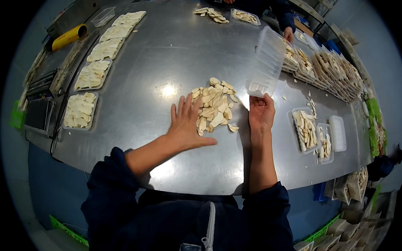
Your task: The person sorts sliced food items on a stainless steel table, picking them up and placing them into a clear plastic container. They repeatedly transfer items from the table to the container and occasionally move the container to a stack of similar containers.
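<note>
Before me on the steel table lies a loose pile of pale mushroom slices (pixel 216 104). My left hand (pixel 186 125) is spread at the pile's left side, fingers apart and holding nothing. To the right of the pile, my right hand (pixel 262 112) grips the near end of a clear plastic tray (pixel 267 61), which is tilted up above the table. No slices show in that tray. The hand's fingertips are partly hidden behind the tray's end.
A row of filled trays (pixel 92 74) lines the table's (pixel 150 57) left side. Stacked slice-filled trays (pixel 335 70) stand at the far right. Nearer right are a part-filled tray (pixel 305 130) and an upturned tray (pixel 339 133). A co-worker's hand (pixel 288 35) touches the stack's far end.
</note>
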`<state>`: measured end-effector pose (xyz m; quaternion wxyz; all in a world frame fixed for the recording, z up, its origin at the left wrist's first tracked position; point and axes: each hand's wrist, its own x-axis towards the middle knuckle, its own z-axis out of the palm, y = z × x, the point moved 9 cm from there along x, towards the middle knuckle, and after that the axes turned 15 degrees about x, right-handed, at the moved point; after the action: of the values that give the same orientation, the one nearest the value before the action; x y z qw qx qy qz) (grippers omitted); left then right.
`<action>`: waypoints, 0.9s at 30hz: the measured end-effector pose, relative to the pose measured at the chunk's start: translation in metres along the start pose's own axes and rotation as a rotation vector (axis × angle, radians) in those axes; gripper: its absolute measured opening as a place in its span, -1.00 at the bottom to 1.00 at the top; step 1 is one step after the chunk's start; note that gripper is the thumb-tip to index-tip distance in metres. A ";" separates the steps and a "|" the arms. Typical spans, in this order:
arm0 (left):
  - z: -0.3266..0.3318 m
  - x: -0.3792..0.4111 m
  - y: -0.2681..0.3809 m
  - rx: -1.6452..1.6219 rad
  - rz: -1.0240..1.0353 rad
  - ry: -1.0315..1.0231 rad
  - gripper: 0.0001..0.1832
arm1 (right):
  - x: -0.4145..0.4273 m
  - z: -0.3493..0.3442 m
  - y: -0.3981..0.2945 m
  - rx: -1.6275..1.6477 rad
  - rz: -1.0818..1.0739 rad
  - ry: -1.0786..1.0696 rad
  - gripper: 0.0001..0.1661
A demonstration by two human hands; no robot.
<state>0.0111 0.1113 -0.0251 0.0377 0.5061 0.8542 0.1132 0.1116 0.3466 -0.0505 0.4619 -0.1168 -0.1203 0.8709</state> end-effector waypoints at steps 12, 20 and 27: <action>-0.013 0.065 0.011 -0.035 -0.160 0.232 -0.19 | -0.047 0.002 -0.067 -0.364 0.069 -0.017 -0.89; -0.032 -0.074 -0.084 -0.780 -0.427 -0.219 -0.59 | -0.153 0.012 -0.002 -1.201 0.555 -0.082 -0.88; -0.019 -0.095 -0.067 -0.919 -0.351 -0.251 -0.59 | -0.084 0.099 0.022 -2.019 -0.378 -0.624 -0.73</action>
<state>-0.0032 -0.0054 -0.0269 0.3776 0.2959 0.7770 0.4076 0.1089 0.2543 0.0441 0.2279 -0.1966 -0.9132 0.2746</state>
